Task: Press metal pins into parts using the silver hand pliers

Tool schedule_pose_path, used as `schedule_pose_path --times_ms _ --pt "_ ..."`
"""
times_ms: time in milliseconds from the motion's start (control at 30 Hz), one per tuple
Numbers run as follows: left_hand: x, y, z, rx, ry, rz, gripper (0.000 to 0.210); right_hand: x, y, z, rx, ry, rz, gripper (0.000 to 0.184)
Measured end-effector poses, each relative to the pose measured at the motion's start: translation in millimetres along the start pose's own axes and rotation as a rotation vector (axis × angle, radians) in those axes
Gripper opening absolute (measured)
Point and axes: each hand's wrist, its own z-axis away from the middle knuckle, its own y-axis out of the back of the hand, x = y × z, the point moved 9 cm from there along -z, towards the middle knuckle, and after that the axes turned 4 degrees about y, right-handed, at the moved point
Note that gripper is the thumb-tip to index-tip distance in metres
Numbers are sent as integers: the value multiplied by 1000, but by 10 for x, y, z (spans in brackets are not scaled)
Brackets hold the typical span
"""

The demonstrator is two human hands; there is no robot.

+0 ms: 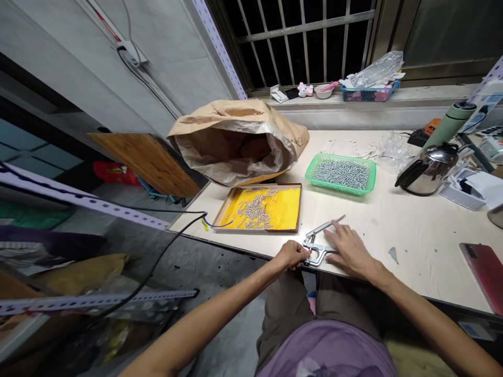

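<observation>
A metal lever tool (319,246) with a long handle is fixed at the near edge of the pale table (412,230). My left hand (291,255) is closed at the tool's left side, fingertips pinched at its red-tipped part; what it pinches is too small to see. My right hand (349,248) lies flat over the tool's base, fingers spread, beside the handle. A yellow-lined shallow tray (283,212) with several small metal pieces lies just beyond the tool. A green basket (340,175) full of similar metal pieces stands further back.
A large brown paper sack (236,139) lies open behind the tray. A steel kettle (428,168), a green bottle (451,123) and a white box (463,191) stand at the right. A red phone (485,272) lies at the near right edge. Black cables (165,251) hang left of the table.
</observation>
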Motion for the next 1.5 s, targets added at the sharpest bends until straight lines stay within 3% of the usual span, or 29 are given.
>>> schedule_pose_path --times_ms 67,167,300,433,500,600,700,800,900,1000,1200,1333,1500 --pt "-7 6 6 13 6 6 20 113 10 -81 -58 9 39 86" --pt "-4 13 29 32 18 19 19 193 6 -184 -150 38 81 97" --pt "17 10 63 39 37 27 15 180 57 -243 -166 17 133 95" --pt "8 68 115 97 31 -66 18 131 74 -231 -160 4 154 69" --pt "122 177 173 248 -111 -185 19 116 74 -216 -153 4 141 55" --pt "458 189 337 457 -479 -374 13 108 59 -187 -156 -7 118 44" --pt "728 -47 387 438 -742 -533 23 113 73 -152 -141 -18 104 44" --pt "906 -232 328 367 -841 -637 41 135 84 -106 -162 -4 86 55" --pt "1007 -292 255 320 -835 -715 51 205 97 -62 -209 -33 90 62" --pt "1083 -307 213 297 -809 -807 60 214 129 -60 -220 -47 108 51" --pt "1153 -368 169 256 -786 -895 29 137 89 -75 -203 -29 138 34" --pt "1119 -394 157 259 -723 -880 18 149 -47 -23 -199 -26 102 11" --pt "1124 -413 180 275 -686 -884 15 208 -40 23 -156 -50 95 12"
